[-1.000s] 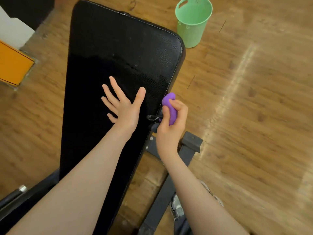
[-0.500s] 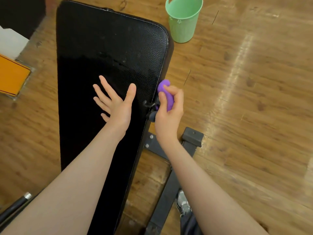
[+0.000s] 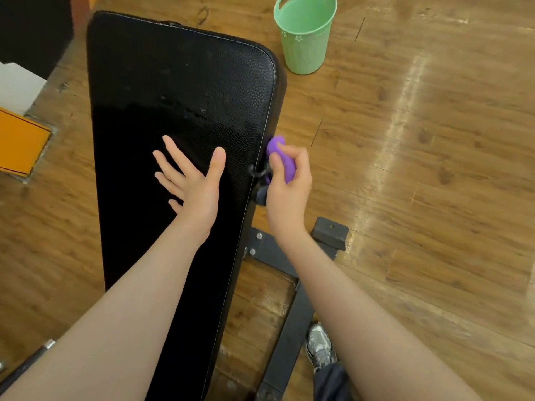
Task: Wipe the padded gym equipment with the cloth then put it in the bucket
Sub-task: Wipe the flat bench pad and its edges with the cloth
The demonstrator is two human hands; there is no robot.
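A long black padded bench [image 3: 162, 91] runs away from me across the wooden floor. My left hand [image 3: 192, 180] lies flat on its top with the fingers spread. My right hand [image 3: 288, 186] grips a bunched purple cloth [image 3: 282, 159] and holds it against the pad's right side edge, by a small black metal fitting. A light green plastic bucket [image 3: 304, 57] stands upright on the floor just past the bench's far right corner; what shows of its inside holds nothing.
The bench's dark metal frame [image 3: 286, 314] and foot [image 3: 330, 233] stick out on the floor to the right under my right arm. My shoe [image 3: 320, 347] is beside the frame. An orange and white object [image 3: 20, 140] lies at the left. A metal bar [image 3: 26, 363] shows at bottom left.
My right hand has slid the cloth a little farther along the bench's side edge, and my head has shifted. The left hand stays flat on the pad.
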